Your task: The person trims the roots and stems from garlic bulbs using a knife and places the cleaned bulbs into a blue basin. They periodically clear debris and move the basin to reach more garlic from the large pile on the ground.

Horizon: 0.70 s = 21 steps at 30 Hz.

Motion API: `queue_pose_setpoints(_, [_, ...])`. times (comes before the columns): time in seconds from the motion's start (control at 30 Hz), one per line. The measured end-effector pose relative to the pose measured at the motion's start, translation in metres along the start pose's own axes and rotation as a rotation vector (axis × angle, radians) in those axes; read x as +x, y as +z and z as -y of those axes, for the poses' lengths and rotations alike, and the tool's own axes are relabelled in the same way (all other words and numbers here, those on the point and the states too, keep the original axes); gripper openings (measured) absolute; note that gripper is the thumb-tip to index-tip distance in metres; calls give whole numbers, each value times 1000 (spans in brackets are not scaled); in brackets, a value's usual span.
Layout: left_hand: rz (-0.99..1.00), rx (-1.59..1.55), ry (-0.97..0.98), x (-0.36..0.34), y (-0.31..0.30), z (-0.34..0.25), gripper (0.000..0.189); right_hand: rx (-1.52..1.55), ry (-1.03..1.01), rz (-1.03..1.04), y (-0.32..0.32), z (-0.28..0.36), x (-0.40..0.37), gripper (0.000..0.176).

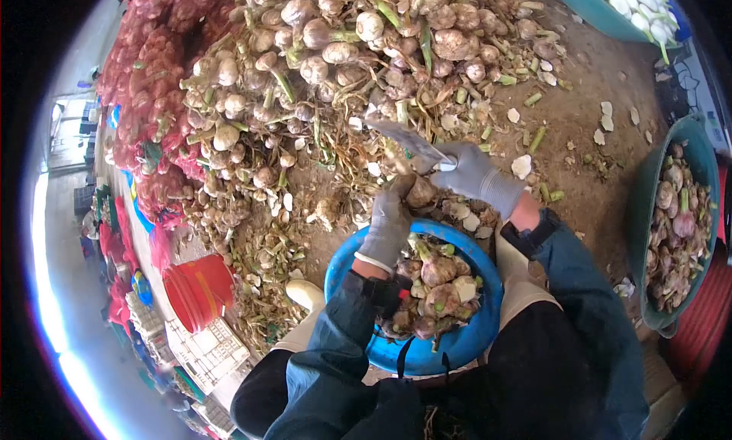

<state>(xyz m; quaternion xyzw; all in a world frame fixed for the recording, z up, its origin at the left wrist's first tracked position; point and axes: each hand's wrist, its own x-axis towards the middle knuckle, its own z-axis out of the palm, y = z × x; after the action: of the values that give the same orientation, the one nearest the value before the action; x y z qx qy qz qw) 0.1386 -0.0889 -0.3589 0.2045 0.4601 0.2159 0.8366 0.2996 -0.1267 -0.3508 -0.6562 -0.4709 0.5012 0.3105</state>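
Note:
In a grey glove, my left hand (pixel 387 225) is closed around a garlic bulb (pixel 421 191) above the blue basin (pixel 335 268). My right hand (pixel 471 173), gloved too, grips a knife (pixel 408 141) whose broad blade points up and to the left. The knife's handle is hidden inside the fingers. Both hands are close together, with the bulb between them. Trimmed garlic bulbs (pixel 442 276) with short stems lie in the basin between my legs. Just beyond my hands, a big heap of garlic (pixel 320 66) covers the floor.
Red mesh sacks (pixel 145 81) of garlic are stacked at the left. A red bucket (pixel 200 291) stands near a white crate (pixel 207 352). On the right is a green tub (pixel 637 234) of bulbs; another tub (pixel 602 13) holds white pieces. Cut stems (pixel 537 140) litter the floor.

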Motion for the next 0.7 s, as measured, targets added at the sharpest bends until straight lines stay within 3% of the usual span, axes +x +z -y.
queue_pose_setpoints(0.03, [-6, -5, 4, -3, 1, -2, 35, -159, -77, -18, -6, 7, -1, 30])
queue_pose_setpoints(0.1, [-34, 350, 72, -14, 2, -12, 25, -461, -2, 56, -12, -1, 1, 28])
queue_pose_setpoints(0.13, [84, 367, 75, -29, 7, -21, 23, -581, 41, 91, -14, 0, 3, 27])
queue_pose_setpoints(0.17, [233, 559, 55, -46, 13, -33, 25, -649, 392, 209, -24, 2, 4, 28])
queue_pose_setpoints(0.2, [386, 734, 19, -59, 10, -41, 27, -773, 392, 107, -21, -55, 14, 32])
queue_pose_setpoints(0.23, [538, 904, -18, -66, 4, -48, 29, -775, 382, 114, -24, -78, 10, 32])
queue_pose_setpoints(0.27, [521, 898, -12, -66, -10, -53, 29, -549, 448, 66, -23, -96, 4, 37])
queue_pose_setpoints(0.3, [421, 1016, 74, -62, -29, -55, 32, -312, 524, 20, -18, -105, -3, 42])
queue_pose_setpoints(0.33, [326, 1138, 158, -57, -51, -58, 35, -303, 530, 30, -11, -106, -5, 42])
queue_pose_setpoints(0.37, [-6, 1281, 385, -44, -75, -62, 52, -365, 534, 25, -8, -102, -5, 47])
queue_pose_setpoints(0.4, [-361, 1935, 304, -35, -81, -81, 69, -432, 535, 19, -6, -97, -6, 52])
queue_pose_setpoints(0.43, [-465, 2005, 290, -13, -132, -80, 78, -430, 531, 21, -4, -86, -7, 52])
queue_pose_setpoints(0.47, [-622, 2106, 138, 1, -162, -73, 80, -458, 524, 63, -1, -69, -8, 53])
queue_pose_setpoints(0.5, [-581, 2243, 9, 7, -172, -66, 80, -490, 516, 107, 2, -59, -10, 54])
queue_pose_setpoints(0.53, [-535, 2156, 3, 10, -180, -66, 80, -583, 409, 74, 8, -61, -8, 52])
queue_pose_setpoints(0.6, [-479, 2071, 0, 16, -182, -68, 80, -599, 384, 57, 8, -60, -8, 49])
queue_pose_setpoints(0.67, [-361, 1496, 175, 13, -160, -65, 70, -645, 315, 18, 14, -57, -12, 34])
queue_pose_setpoints(0.7, [-352, 1493, 171, 13, -151, -58, 70, -647, 323, 19, 16, -45, -15, 34])
